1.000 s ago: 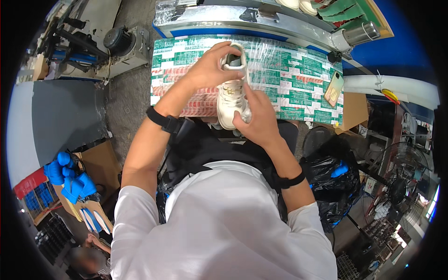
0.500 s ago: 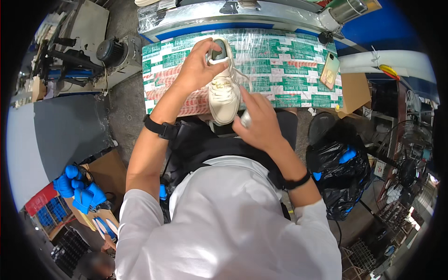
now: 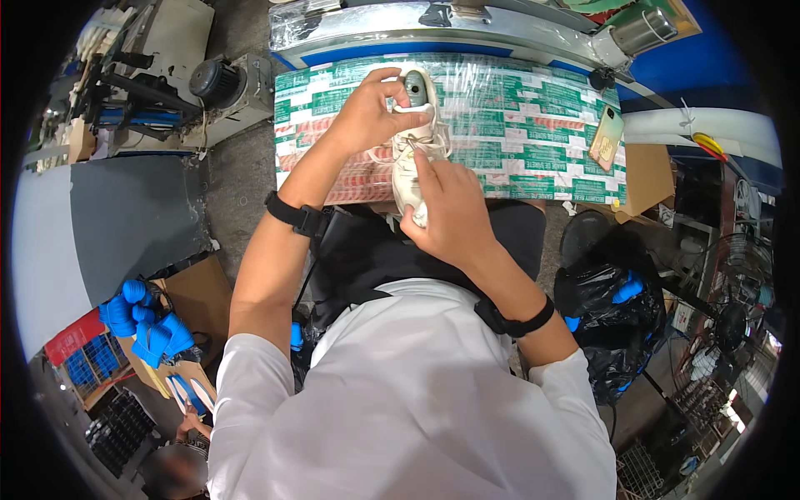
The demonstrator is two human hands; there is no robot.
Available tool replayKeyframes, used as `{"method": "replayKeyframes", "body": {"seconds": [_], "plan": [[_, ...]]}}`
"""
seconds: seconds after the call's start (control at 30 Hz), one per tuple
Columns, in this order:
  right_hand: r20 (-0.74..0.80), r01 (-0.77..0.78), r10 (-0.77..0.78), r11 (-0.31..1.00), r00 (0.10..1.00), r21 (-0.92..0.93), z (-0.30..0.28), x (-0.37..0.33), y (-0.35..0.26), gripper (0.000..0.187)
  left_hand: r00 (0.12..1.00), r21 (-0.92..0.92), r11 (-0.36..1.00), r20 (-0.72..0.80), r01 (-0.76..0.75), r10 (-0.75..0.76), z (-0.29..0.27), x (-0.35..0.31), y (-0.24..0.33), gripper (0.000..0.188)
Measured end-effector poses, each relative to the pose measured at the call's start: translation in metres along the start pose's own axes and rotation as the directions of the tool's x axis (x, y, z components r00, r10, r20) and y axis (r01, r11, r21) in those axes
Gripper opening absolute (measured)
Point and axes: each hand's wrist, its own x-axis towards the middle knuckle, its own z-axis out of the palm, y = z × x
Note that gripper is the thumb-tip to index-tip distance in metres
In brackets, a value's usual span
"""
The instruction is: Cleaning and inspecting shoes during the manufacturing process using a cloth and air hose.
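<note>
A cream lace-up sneaker [image 3: 404,179] stands on the table, toe toward me, with a dark green shoe last [image 3: 416,87] in its opening. My left hand [image 3: 368,117] pinches the sneaker's tongue and collar between thumb and fingers. Over the front of the sneaker, my right hand [image 3: 457,207] has its index finger stretched to the laces [image 3: 410,143], the other fingers curled. A thin tip seems to show at that fingertip, but whatever the hand holds is mostly hidden. Lace loops stick out at both sides of the sneaker.
Green-and-white printed wrap covers the table [image 3: 517,125]. A phone [image 3: 607,140] lies at its right end, and a metal machine bed [image 3: 400,25] runs behind. A black bag [image 3: 612,317] sits to the right; blue rolls [image 3: 146,325] lie left, near another person's hand [image 3: 193,422].
My right hand has moved from beside the sneaker onto its laces. A lace that trailed to the right now lies in loops. The left hand keeps its hold.
</note>
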Motion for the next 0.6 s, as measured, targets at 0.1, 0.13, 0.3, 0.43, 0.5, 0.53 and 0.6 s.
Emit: {"method": "replayKeyframes", "body": {"seconds": [0.1, 0.13, 0.3, 0.43, 0.5, 0.53, 0.6], "plan": [[-0.022, 0.029, -0.029, 0.999, 0.999, 0.018, 0.027, 0.008, 0.006, 0.082, 1.0, 0.022, 1.0, 0.018, -0.005, 0.005, -0.001, 0.001, -0.002, 0.043], [0.015, 0.012, -0.012, 1.0, 1.0, -0.012, 0.031, 0.01, 0.006, 0.081, 0.999, -0.011, 0.999, 0.026, 0.03, -0.03, 0.0, 0.001, -0.002, 0.043], [0.038, -0.069, 0.066, 0.994, 0.997, 0.087, 0.013, 0.006, -0.02, 0.079, 0.999, 0.021, 0.999, -0.011, 0.042, -0.042, 0.0, -0.003, 0.0, 0.038], [0.165, -0.177, 0.141, 0.956, 0.976, 0.232, -0.017, -0.023, -0.015, 0.076, 0.999, -0.051, 0.998, -0.018, -0.04, 0.039, -0.006, -0.007, -0.011, 0.031], [0.066, -0.136, 0.12, 0.923, 0.991, 0.361, -0.021, -0.023, -0.006, 0.077, 1.0, -0.166, 0.986, -0.001, -0.025, 0.025, -0.013, -0.014, -0.017, 0.029], [-0.008, -0.096, 0.109, 0.908, 0.994, 0.407, -0.021, -0.02, 0.002, 0.08, 1.0, -0.283, 0.959, -0.01, 0.017, -0.021, -0.016, -0.019, -0.024, 0.028], [-0.057, -0.164, 0.198, 0.915, 0.979, 0.368, -0.014, -0.012, 0.016, 0.081, 0.998, -0.379, 0.924, -0.016, 0.043, -0.054, -0.031, -0.03, -0.04, 0.023]]}}
